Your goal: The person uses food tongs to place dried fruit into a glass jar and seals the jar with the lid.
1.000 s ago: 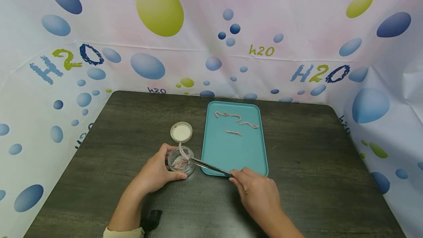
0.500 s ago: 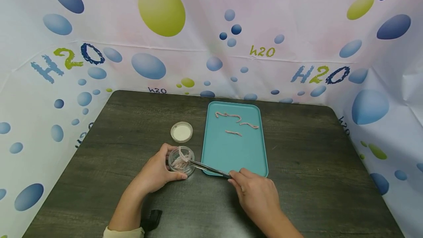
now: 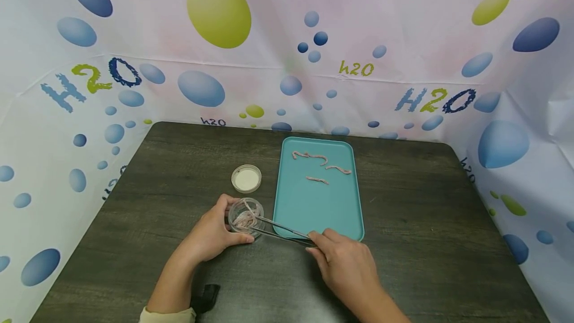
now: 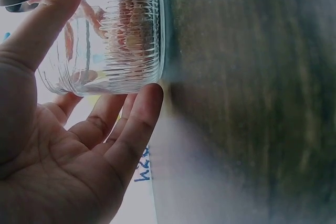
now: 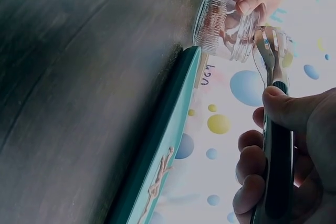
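Note:
My left hand (image 3: 208, 237) grips a small clear glass jar (image 4: 89, 51), thumb on one side and fingers on the other. Inside the ribbed jar lie pinkish, worm-like strands (image 3: 243, 221), one of them leaning up toward the far rim. My right hand (image 3: 347, 263) holds metal tongs (image 5: 278, 150) by their dark handle. The tongs' two arms are spread apart in the head view, with their tips at the jar's mouth. In the right wrist view, the tongs' slotted metal end (image 5: 270, 43) shows beside the jar's opening.
A turquoise tray (image 3: 314, 213) lies right of the jar, with several pinkish strands (image 3: 317, 180) on its far half. Behind the jar, a round lid (image 3: 246, 179) rests on the dark wooden table (image 3: 417, 223). A patterned sheet (image 3: 287, 24) hangs behind.
The strand that the tongs held raised above the jar has come down into it. The tongs' arms, together before, are now apart. The left hand and jar have stayed put.

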The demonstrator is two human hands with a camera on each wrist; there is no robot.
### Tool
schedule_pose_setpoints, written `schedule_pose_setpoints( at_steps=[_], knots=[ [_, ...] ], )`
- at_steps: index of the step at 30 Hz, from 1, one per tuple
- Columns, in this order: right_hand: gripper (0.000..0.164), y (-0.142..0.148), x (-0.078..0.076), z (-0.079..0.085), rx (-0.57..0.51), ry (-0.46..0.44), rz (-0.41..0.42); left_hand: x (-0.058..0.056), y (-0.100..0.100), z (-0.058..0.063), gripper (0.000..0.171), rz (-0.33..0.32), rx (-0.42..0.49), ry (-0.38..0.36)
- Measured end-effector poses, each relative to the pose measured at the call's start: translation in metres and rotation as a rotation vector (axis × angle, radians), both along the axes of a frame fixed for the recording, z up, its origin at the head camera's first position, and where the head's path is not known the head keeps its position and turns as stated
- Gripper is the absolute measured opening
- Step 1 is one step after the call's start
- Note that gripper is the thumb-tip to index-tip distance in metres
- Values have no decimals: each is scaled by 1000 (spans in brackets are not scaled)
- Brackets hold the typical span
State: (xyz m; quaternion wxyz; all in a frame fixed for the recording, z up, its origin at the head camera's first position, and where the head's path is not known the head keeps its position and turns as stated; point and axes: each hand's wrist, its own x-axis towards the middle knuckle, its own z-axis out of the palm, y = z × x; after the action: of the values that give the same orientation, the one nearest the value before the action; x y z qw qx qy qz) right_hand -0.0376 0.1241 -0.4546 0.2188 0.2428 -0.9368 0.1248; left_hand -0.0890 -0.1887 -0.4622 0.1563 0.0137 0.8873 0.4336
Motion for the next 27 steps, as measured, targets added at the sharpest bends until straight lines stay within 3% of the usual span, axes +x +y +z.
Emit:
schedule_pose_setpoints(
  at_steps=[10,17,27],
  knots=[
    [30,0,-1,-4,-15,70,42,0,0,0,92,1,-2,0],
    [19,-1,-3,-7,-76,117,70,0,0,0,94,2,-15,-3],
    [24,0,1,-6,-80,122,57,-1,0,1,93,0,-3,-17]
  ],
)
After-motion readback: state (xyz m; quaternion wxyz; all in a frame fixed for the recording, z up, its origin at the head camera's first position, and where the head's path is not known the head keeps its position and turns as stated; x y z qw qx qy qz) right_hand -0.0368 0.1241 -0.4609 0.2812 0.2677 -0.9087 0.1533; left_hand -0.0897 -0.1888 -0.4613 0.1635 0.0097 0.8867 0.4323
